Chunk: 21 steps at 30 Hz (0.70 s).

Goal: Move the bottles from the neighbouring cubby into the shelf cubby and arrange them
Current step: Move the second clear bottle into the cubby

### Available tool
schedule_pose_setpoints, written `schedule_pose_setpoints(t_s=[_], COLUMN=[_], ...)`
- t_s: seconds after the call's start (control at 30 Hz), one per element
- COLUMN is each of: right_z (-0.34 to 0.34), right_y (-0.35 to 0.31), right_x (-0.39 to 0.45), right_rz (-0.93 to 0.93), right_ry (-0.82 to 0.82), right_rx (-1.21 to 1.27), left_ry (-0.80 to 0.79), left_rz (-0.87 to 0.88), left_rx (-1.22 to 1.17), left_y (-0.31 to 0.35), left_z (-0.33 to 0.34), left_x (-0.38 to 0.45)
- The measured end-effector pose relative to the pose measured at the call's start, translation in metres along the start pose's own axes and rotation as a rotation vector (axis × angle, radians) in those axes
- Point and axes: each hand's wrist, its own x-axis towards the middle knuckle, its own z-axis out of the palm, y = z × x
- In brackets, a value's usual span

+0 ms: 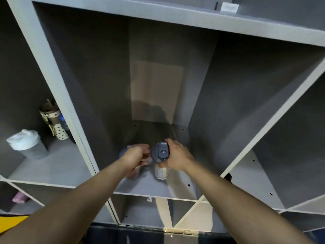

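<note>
Two bottles stand upright on the floor of the middle cubby (140,187). My right hand (177,156) is closed around the right one, a clear bottle with a dark blue flip lid (160,152). My left hand (136,156) covers the top of the left bottle (125,151), of which only a grey-blue lid edge and a bit of pinkish body show. The two bottles stand close side by side. In the left neighbouring cubby stand a white-lidded bottle (26,143) and a cream polka-dot bottle with a strap (54,123), with a dark bottle with a blue cap (64,123) partly hidden behind it.
Grey divider panels (70,111) wall the middle cubby on both sides. A tan patch (156,92) covers its back wall. The right cubby (255,182) holds nothing visible. A pink object (20,198) lies in the lower left cubby. A white card (229,7) sits on the top shelf.
</note>
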Motion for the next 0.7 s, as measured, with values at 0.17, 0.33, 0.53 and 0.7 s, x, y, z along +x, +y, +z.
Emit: schedule_pose_setpoints(t_s=[0.17, 0.33, 0.53, 0.7], right_z=[0.035, 0.058, 0.063, 0.062], right_y=[0.017, 0.029, 0.035, 0.036], right_x=[0.017, 0.028, 0.037, 0.032], right_rz=[0.076, 0.111, 0.085, 0.073], right_ry=[-0.018, -0.039, -0.017, -0.026], right_rx=[0.103, 0.162, 0.186, 0.169], left_ry=[-0.023, -0.026, 0.017, 0.004], left_rz=[-0.111, -0.159, -0.146, -0.129], left_rx=[-0.169, -0.173, -0.209, -0.156], left_y=[-0.013, -0.021, -0.021, -0.022], left_z=[0.007, 0.014, 0.011, 0.012], left_x=[0.016, 0.020, 0.029, 0.032])
